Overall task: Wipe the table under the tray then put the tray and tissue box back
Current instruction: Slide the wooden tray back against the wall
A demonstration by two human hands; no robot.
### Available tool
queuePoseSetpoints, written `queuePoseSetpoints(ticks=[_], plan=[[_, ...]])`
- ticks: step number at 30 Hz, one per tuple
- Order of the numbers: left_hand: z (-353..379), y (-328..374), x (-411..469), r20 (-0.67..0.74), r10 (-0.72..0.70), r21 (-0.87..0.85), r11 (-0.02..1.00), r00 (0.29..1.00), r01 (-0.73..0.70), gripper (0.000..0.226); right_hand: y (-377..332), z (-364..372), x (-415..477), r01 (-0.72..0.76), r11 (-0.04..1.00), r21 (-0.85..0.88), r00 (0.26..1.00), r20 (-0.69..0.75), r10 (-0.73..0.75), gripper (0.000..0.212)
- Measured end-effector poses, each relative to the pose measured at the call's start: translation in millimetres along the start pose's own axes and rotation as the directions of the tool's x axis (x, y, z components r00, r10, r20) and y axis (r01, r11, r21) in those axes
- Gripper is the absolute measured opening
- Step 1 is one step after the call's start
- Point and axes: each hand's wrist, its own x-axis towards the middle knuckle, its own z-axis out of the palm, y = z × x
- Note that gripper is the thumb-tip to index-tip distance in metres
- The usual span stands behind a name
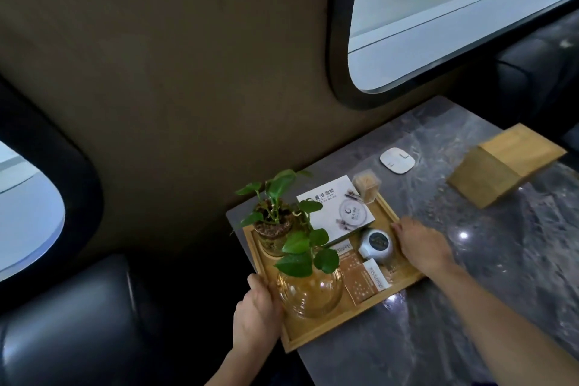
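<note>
A wooden tray lies at the left end of the grey marble table, its left side past the table's edge. It carries two glass vases with green plants, a white box, a toothpick holder, a round silver item and small packets. My left hand grips the tray's near left rim. My right hand holds the right rim. The wooden tissue box lies further right on the table, apart from the tray.
A white rounded device lies on the table near the brown wall. A black padded seat sits to the left, below the table's end. Rounded windows are in the wall at the left and upper right.
</note>
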Motion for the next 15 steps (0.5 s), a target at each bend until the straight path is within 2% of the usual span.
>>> queuePoseSetpoints(ticks=[4, 7, 10, 12, 15], plan=[[-1.1, -7.6, 6.9, -0.032, 0.076, 0.097, 0.993, 0.997, -0.073, 0.020, -1.5, -0.4, 4.3, 0.007, 1.000, 0.001, 1.000, -0.021, -0.007, 0.034], [-5.9, -13.0, 9.7, -0.042, 0.158, 0.199, 0.969, 0.987, -0.147, 0.026, 0.9, -2.8, 4.0, -0.015, 0.996, 0.088, 0.998, -0.057, 0.020, 0.034], [-6.4, -21.6, 9.4, -0.093, 0.285, 0.227, 0.939, 0.954, -0.259, 0.028, 7.3, -11.1, -0.1, -0.044, 0.975, 0.219, 0.991, -0.115, 0.071, 0.040], [-4.9, -26.3, 5.4, -0.105, 0.341, 0.209, 0.926, 0.934, -0.315, 0.046, 13.7, -14.4, -5.6, -0.028, 0.956, 0.291, 0.993, -0.106, 0.062, 0.044], [-6.6, -26.2, -5.3, -0.031, 0.299, 0.023, 0.954, 0.954, -0.298, 0.086, 23.2, -13.9, -18.9, -0.034, 0.898, 0.439, 0.998, -0.029, 0.052, 0.055]])
